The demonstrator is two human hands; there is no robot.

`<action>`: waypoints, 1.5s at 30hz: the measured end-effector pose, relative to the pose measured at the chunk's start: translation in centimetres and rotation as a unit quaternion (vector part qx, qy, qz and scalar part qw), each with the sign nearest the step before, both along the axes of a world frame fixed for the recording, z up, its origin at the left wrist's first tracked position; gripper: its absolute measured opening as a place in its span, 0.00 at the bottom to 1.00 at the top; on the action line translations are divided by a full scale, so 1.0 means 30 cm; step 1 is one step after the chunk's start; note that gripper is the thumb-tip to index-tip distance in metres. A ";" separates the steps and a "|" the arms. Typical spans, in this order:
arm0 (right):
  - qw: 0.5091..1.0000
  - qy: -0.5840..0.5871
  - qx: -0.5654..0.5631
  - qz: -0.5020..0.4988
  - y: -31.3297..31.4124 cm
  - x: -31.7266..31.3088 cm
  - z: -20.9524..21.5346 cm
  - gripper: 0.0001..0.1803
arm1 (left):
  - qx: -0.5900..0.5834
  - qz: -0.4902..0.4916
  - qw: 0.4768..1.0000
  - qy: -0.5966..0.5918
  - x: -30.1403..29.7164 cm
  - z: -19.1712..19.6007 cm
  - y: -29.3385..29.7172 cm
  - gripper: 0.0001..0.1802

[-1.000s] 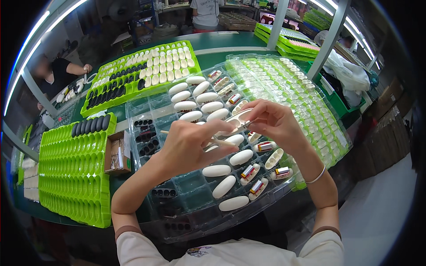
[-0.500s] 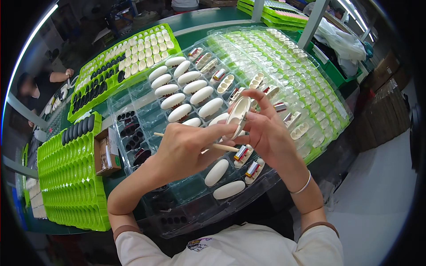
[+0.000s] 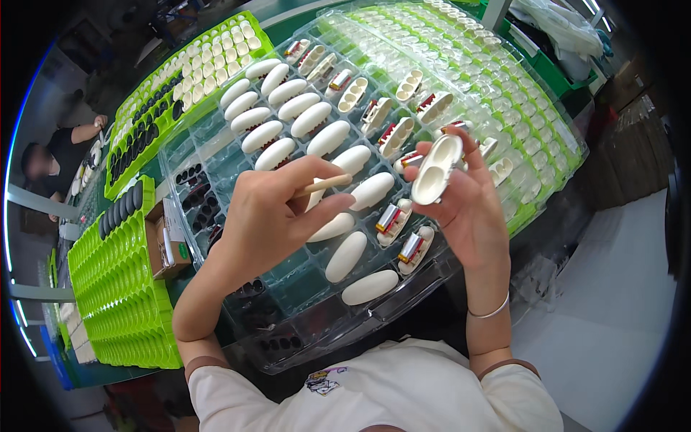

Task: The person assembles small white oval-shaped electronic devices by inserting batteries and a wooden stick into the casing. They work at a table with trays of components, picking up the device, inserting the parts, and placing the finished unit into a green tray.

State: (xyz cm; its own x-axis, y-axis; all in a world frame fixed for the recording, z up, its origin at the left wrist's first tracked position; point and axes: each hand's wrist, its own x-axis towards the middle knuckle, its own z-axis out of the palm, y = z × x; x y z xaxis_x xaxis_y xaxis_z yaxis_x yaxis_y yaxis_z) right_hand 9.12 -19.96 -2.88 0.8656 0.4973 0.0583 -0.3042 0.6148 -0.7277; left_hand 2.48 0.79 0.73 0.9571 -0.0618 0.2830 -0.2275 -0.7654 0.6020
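Two hands are working above a clear plastic tray (image 3: 403,302) in the middle of the frame. The left hand (image 3: 270,216) is gripping a thin wooden stick (image 3: 324,186) between thumb and fingers, its tip pointing right toward the other hand. The right hand (image 3: 468,205) is holding up a white oval shell (image 3: 435,169), pinched at its edges with the hollow side facing the camera, just above the tray and right of centre. A thin bracelet (image 3: 489,313) is circling the right wrist.

Below the hands, closed white oval cases (image 3: 345,255) are lying in the tray's pockets, and open halves with red and silver parts (image 3: 410,248) are sitting just beside them. Further up, more white ovals are filling rows toward the upper left. A small cardboard box (image 3: 165,241) is resting at the left, between the tray and a green moulded tray (image 3: 115,302) on the counter. Another green tray (image 3: 187,79) holding white and dark pieces is lying at the upper left. At the far left edge, another person (image 3: 57,155) in dark clothing is sitting.
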 end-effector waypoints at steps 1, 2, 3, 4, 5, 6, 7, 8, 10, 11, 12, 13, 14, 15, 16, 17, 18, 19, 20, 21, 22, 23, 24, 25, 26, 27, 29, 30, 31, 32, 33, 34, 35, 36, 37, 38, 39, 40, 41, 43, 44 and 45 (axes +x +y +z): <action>1.000 0.001 0.006 -0.016 -0.021 0.004 -0.004 0.25 | 0.011 0.001 1.000 0.027 0.003 0.001 -0.003 0.10; 0.999 0.002 0.011 -0.033 -0.041 0.005 -0.009 0.25 | 0.007 -0.012 0.999 0.039 0.006 -0.007 -0.012 0.09; 0.999 -0.004 0.005 -0.038 -0.051 0.012 -0.009 0.25 | 0.004 -0.024 0.999 0.049 0.013 -0.021 -0.013 0.08; 0.999 -0.010 -0.002 -0.044 -0.060 0.017 -0.010 0.25 | 0.000 -0.036 0.998 0.058 0.019 -0.038 -0.015 0.08; 0.999 -0.016 -0.008 -0.049 -0.064 0.020 -0.010 0.25 | 0.027 -0.052 0.997 0.059 0.024 -0.056 -0.017 0.08; 0.999 -0.015 -0.012 -0.048 -0.068 0.023 -0.012 0.26 | 0.054 -0.060 0.994 0.069 0.029 -0.072 -0.027 0.08; 0.999 -0.014 -0.016 -0.046 -0.070 0.025 -0.017 0.26 | 0.080 -0.068 0.991 0.079 0.033 -0.087 -0.041 0.09; 0.999 -0.013 -0.021 -0.045 -0.072 0.027 -0.019 0.27 | 0.106 -0.076 0.988 0.089 0.038 -0.099 -0.055 0.09; 0.998 -0.013 -0.016 -0.051 -0.064 0.027 -0.020 0.26 | 0.135 -0.078 0.980 0.127 0.054 -0.122 -0.092 0.12; 0.998 -0.013 -0.014 -0.055 -0.060 0.024 -0.020 0.26 | 0.146 -0.076 0.976 0.143 0.063 -0.130 -0.116 0.12; 0.998 -0.012 -0.015 -0.054 -0.057 0.024 -0.020 0.26 | 0.160 -0.072 0.972 0.159 0.073 -0.132 -0.138 0.13; 0.998 -0.011 -0.015 -0.053 -0.055 0.022 -0.019 0.26 | 0.191 -0.063 0.965 0.169 0.079 -0.131 -0.159 0.15; 0.998 -0.011 -0.015 -0.052 -0.054 0.020 -0.017 0.26 | 0.185 -0.057 0.968 0.161 0.078 -0.137 -0.169 0.15; 0.998 -0.016 -0.020 -0.053 -0.050 0.019 -0.012 0.26 | 0.178 -0.052 0.971 0.151 0.075 -0.148 -0.177 0.16; 0.998 -0.021 -0.024 -0.054 -0.046 0.015 -0.007 0.26 | 0.170 -0.045 0.974 0.142 0.075 -0.151 -0.181 0.16; 0.998 -0.027 -0.029 -0.055 -0.045 0.013 -0.002 0.26 | 0.148 -0.051 0.976 0.152 0.076 -0.139 -0.173 0.15; 0.998 -0.030 -0.025 -0.050 -0.048 0.011 -0.001 0.27 | 0.089 -0.045 0.982 0.164 0.078 -0.125 -0.161 0.14; 0.998 -0.034 -0.022 -0.045 -0.049 0.009 0.000 0.27 | 0.029 -0.038 0.983 0.175 0.079 -0.108 -0.144 0.13; 0.998 -0.037 -0.019 -0.039 -0.050 0.008 0.002 0.27 | -0.031 -0.031 0.982 0.186 0.077 -0.091 -0.123 0.12; 0.998 -0.038 -0.033 -0.031 -0.047 0.005 0.007 0.28 | -0.100 -0.018 0.974 0.203 0.066 -0.075 -0.095 0.09; 0.998 -0.040 -0.034 -0.021 -0.045 0.002 0.008 0.28 | -0.157 -0.010 0.970 0.187 0.057 -0.069 -0.072 0.10; 0.998 -0.042 -0.036 -0.010 -0.044 0.000 0.007 0.28 | -0.215 -0.002 0.962 0.171 0.050 -0.064 -0.051 0.10; 0.998 -0.045 -0.035 0.003 -0.035 -0.005 0.008 0.28 | -0.269 0.010 0.951 0.152 0.036 -0.057 -0.035 0.11; 0.998 -0.043 -0.032 0.015 -0.022 -0.017 0.015 0.28 | -0.317 0.015 0.938 0.141 0.014 -0.029 -0.035 0.12; 0.998 -0.038 -0.028 0.030 -0.007 -0.028 0.016 0.28 | -0.313 0.005 0.946 0.080 0.002 -0.042 -0.038 0.13; 0.998 -0.033 -0.026 0.043 0.008 -0.038 0.018 0.28 | -0.309 -0.008 0.951 0.019 -0.004 -0.069 -0.047 0.13; 0.998 -0.005 -0.006 0.069 0.041 -0.059 0.026 0.28 | -0.197 -0.037 0.978 -0.056 -0.019 -0.069 -0.024 0.15; 0.998 0.009 0.001 0.066 0.052 -0.066 0.033 0.28 | -0.199 -0.047 0.976 -0.078 -0.021 -0.076 -0.021 0.16; 0.998 0.023 0.007 0.063 0.062 -0.072 0.040 0.28 | -0.202 -0.057 0.973 -0.100 -0.022 -0.087 -0.019 0.17; 0.997 0.037 0.014 0.059 0.070 -0.076 0.043 0.28 | -0.204 -0.068 0.969 -0.122 -0.024 -0.093 -0.016 0.17; 0.998 0.032 0.014 0.051 0.073 -0.078 0.044 0.28 | -0.185 -0.066 0.977 -0.085 -0.036 -0.071 -0.012 0.19; 0.998 0.028 0.011 0.055 0.072 -0.078 0.042 0.28 | -0.216 -0.081 0.971 -0.068 -0.039 -0.059 -0.009 0.19; 0.998 0.024 0.008 0.059 0.070 -0.078 0.039 0.28 | -0.248 -0.097 0.963 -0.050 -0.039 -0.050 -0.006 0.19; 0.998 0.022 0.007 0.066 0.071 -0.081 0.036 0.28 | -0.251 -0.102 0.961 -0.053 -0.041 -0.050 -0.006 0.20; 0.997 0.022 0.009 0.068 0.075 -0.085 0.034 0.28 | -0.254 -0.108 0.960 -0.055 -0.043 -0.048 -0.005 0.21; 0.997 0.022 0.011 0.070 0.080 -0.088 0.032 0.28 | -0.230 -0.107 0.964 -0.079 -0.039 -0.053 -0.010 0.21; 0.997 0.023 0.012 0.070 0.082 -0.090 0.029 0.28 | -0.214 -0.114 0.966 -0.089 -0.034 -0.058 -0.010 0.22; 0.997 0.024 0.010 0.071 0.082 -0.091 0.029 0.28 | -0.197 -0.120 0.968 -0.100 -0.029 -0.062 -0.009 0.23; 0.997 0.025 0.008 0.072 0.082 -0.092 0.030 0.28 | -0.187 -0.133 0.968 -0.099 -0.023 -0.064 -0.003 0.25; 0.997 0.025 0.009 0.072 0.084 -0.095 0.030 0.29 | -0.172 -0.148 0.969 -0.096 -0.022 -0.065 0.004 0.27; 0.997 0.023 0.010 0.071 0.087 -0.096 0.030 0.29 | -0.169 -0.150 0.970 -0.095 -0.024 -0.063 0.006 0.28; 0.997 0.020 0.011 0.070 0.089 -0.097 0.030 0.29 | -0.165 -0.152 0.970 -0.094 -0.025 -0.059 0.007 0.29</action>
